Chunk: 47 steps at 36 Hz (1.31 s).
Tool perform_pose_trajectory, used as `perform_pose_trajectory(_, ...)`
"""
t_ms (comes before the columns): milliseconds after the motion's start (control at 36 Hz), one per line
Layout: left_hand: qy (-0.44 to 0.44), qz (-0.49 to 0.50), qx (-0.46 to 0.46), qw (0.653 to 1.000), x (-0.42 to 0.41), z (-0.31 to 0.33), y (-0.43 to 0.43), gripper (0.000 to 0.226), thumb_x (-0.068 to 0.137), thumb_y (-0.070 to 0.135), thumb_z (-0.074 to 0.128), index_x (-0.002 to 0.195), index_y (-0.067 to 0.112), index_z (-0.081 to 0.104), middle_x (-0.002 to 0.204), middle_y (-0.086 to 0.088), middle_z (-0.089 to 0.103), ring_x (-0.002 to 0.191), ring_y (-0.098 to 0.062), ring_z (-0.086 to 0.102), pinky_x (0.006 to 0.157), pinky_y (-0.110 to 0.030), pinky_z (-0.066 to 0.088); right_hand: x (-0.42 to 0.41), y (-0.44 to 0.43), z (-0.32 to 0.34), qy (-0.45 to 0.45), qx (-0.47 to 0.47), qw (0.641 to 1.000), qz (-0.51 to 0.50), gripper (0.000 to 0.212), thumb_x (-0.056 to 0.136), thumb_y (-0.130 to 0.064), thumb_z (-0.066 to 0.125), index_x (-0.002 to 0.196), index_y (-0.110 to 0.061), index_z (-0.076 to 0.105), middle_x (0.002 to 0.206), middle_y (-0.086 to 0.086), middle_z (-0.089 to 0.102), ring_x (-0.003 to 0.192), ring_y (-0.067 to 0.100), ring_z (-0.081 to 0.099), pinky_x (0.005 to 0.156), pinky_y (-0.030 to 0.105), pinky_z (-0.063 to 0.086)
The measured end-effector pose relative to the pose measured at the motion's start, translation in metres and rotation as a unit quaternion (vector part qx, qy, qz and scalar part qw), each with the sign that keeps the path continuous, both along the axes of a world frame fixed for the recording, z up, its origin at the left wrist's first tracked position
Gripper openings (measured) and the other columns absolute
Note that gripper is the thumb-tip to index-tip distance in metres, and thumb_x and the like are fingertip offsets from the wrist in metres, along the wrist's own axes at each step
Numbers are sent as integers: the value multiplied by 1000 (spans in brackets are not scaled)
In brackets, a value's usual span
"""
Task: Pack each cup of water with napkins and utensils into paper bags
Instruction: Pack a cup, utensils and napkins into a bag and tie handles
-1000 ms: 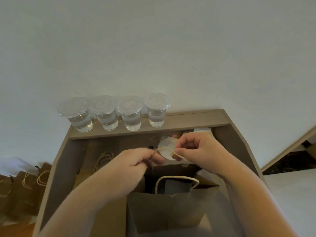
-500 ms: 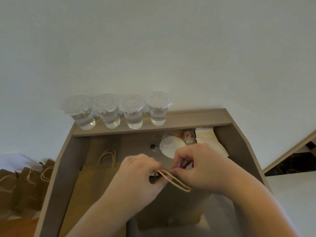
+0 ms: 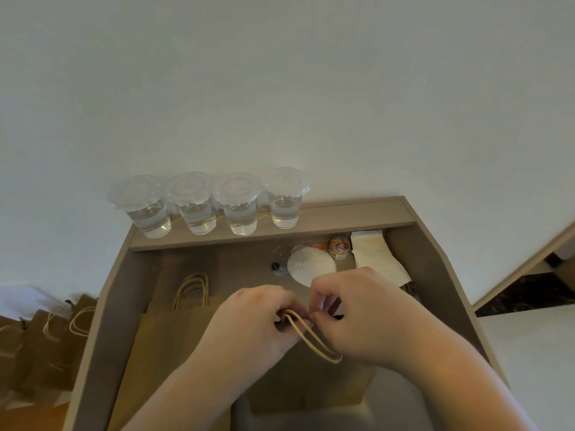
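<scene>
Both the left hand and right hand pinch the paper bag's twine handles together between their fingers; four lidded water cups stand beyond.

Four clear plastic cups, glossy and smooth, with crinkled translucent plastic lids, water inside. They stand on the raised ledge of a matt grey-brown wood-grain laminate surface, smooth, low sheen. Brown kraft paper bag, matt, slightly fibrous, with pale twisted paper-cord handles pinched between bare hands. Flat stack of the same matt kraft bags beside it. White paper napkins, soft, matt, faintly creased. Small clear glossy plastic tub of coloured paper clips, coating shiny. Round translucent plastic lid, frosted look. Wall behind: plain matt white paint.
</scene>
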<state>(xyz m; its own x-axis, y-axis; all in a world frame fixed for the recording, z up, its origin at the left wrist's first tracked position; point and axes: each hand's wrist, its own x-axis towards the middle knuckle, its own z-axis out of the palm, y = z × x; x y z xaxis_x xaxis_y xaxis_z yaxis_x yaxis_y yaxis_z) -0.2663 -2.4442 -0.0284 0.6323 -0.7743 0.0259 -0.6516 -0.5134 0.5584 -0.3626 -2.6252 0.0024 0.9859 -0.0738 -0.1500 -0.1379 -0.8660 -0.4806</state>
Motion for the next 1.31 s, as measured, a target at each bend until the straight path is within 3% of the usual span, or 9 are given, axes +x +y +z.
perform_pose_trajectory(250, 1, 4, -16, 1000, -1, -3, -2, 10, 89, 48, 74, 98, 44, 76, 86, 28, 65, 88, 3, 63, 84, -23, 58, -2, 4, 4, 6, -16, 1000, -8, 2, 96, -40, 66, 96, -40, 67, 96, -21, 69, 92, 1, 68, 84, 20, 59)
perform_pose_trajectory(417, -4, 26, -17, 999, 0, -4, -2, 9, 86, 48, 74, 95, 46, 76, 84, 29, 67, 88, 3, 64, 80, -19, 55, -4, 9, 8, 4, -34, 999, -30, 10, 94, -39, 63, 98, -35, 71, 96, -19, 70, 92, 4, 67, 85, 27, 62)
perform_pose_trajectory(528, -15, 29, -10, 999, 1, -6, -2, 11, 85, 49, 74, 96, 47, 76, 82, 29, 66, 87, 3, 63, 74, -14, 50, -6, 13, 10, 2, -42, 999, -31, 8, 94, -40, 63, 94, -35, 69, 94, -18, 70, 89, 5, 66, 82, 27, 61)
perform_pose_trajectory(639, 0, 29, -1, 1000, 3, -7, -4, 11, 86, 48, 76, 97, 50, 77, 84, 29, 68, 87, 2, 65, 82, -21, 57, -1, 17, 7, 11, -70, 997, -20, 6, 95, -36, 63, 97, -33, 68, 98, -13, 68, 91, 8, 65, 83, 27, 59)
perform_pose_trajectory(750, -4, 17, 9, 1000, 4, -7, -5, 16, 91, 55, 70, 105, 52, 76, 90, 29, 70, 90, 4, 65, 86, -20, 57, 3, 12, 2, 25, -55, 998, -27, 6, 97, -34, 63, 96, -39, 65, 98, -14, 68, 92, 6, 65, 84, 24, 58)
perform_pose_trajectory(972, -29, -13, -7, 999, 4, -5, -3, 16, 93, 54, 69, 104, 46, 76, 92, 26, 68, 92, 1, 63, 83, -21, 56, 2, 3, -6, 17, -48, 998, -31, 9, 98, -37, 64, 92, -43, 62, 97, -18, 69, 92, 2, 64, 82, 21, 56)
perform_pose_trajectory(1056, -34, -14, -18, 999, 5, -4, -3, 11, 92, 52, 72, 100, 46, 76, 88, 28, 67, 91, 3, 63, 78, -15, 52, 3, -4, -8, 17, -19, 999, -40, 8, 97, -36, 65, 92, -42, 67, 95, -20, 70, 91, 3, 66, 85, 24, 60)
perform_pose_trajectory(1139, -41, -17, -11, 999, 6, -4, -1, 9, 91, 51, 72, 99, 47, 74, 86, 27, 64, 89, 2, 62, 76, -15, 49, 3, -10, -9, 4, 49, 997, -57, 12, 97, -36, 70, 87, -44, 71, 89, -23, 72, 89, -1, 69, 79, 20, 62)
perform_pose_trajectory(1306, -46, -14, 18, 999, 9, -6, -3, 20, 96, 58, 61, 111, 52, 73, 93, 29, 68, 92, 2, 61, 79, -12, 47, 2, -14, -10, -69, 92, 987, -108, 10, 94, -36, 74, 86, -42, 73, 87, -31, 72, 88, -9, 68, 74, 19, 61)
